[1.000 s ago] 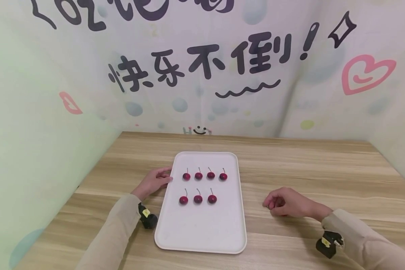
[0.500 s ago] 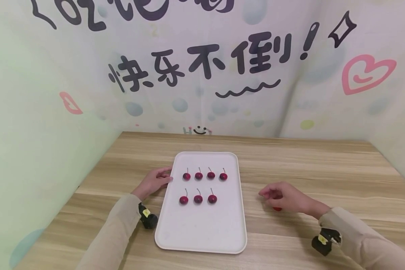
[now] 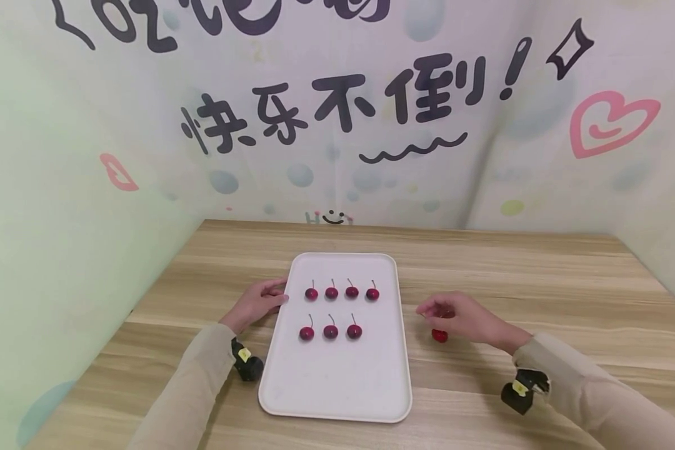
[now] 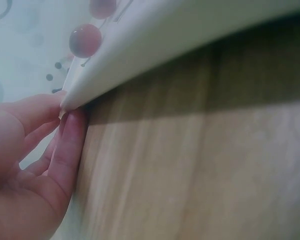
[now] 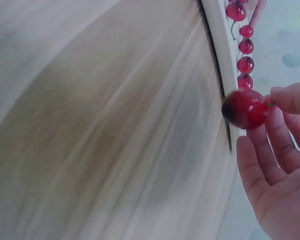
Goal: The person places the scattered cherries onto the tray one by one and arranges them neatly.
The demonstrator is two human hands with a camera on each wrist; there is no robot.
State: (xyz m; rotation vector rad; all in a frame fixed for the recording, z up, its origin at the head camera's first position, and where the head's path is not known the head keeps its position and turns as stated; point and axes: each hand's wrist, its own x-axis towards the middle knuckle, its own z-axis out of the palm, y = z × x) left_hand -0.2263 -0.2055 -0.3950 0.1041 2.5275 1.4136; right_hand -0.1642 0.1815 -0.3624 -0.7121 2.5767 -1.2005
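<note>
A tray (image 3: 337, 387) lies on the table (image 3: 540, 281), near its front edge and about midway between the side walls. On the tray's far half sit two rows of cherries: a back row of four (image 3: 342, 292) and, in front of it, a row of three (image 3: 330, 332) set toward the left. The left hand (image 3: 255, 304) touches the tray's left rim, while the right hand (image 3: 461, 317) is just right of the tray, holding one more cherry (image 3: 439, 335) above the table.
</note>
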